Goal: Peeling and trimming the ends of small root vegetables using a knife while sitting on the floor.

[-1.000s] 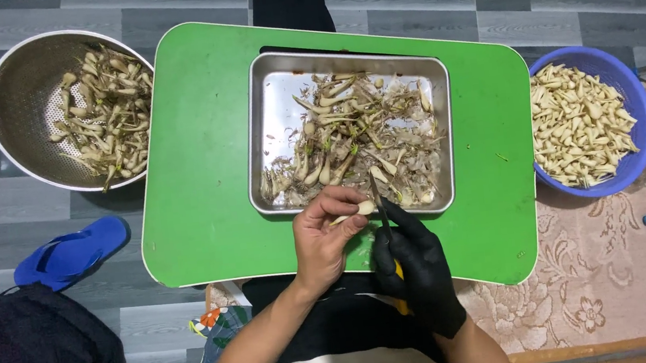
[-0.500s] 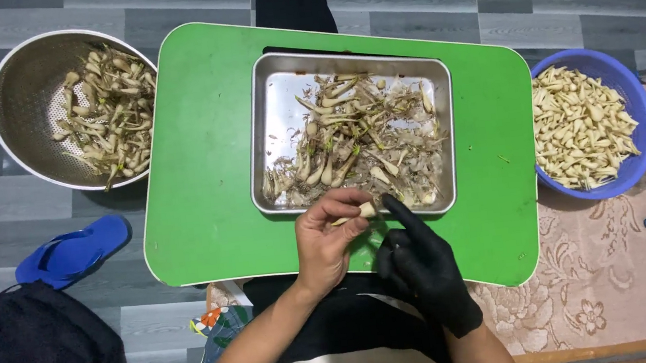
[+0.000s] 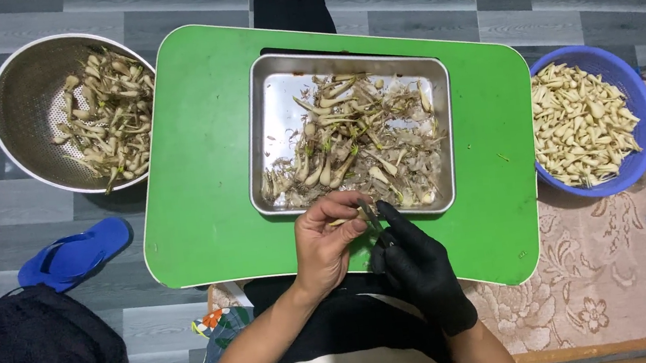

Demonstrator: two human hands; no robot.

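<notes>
1. Table, green, carries a steel tray of untrimmed roots.
2. Left hand, at the tray's near rim, pinches a pale root lying crosswise.
3. Right hand, black-gloved, grips a small blade touching that root's right end.

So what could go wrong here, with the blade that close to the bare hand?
The small knife in the gloved right hand works right beside the ungloved left hand gripping a pale root; a slip could nick its fingers. Peelings may also spill past the metal tray rim onto the green table.
</notes>
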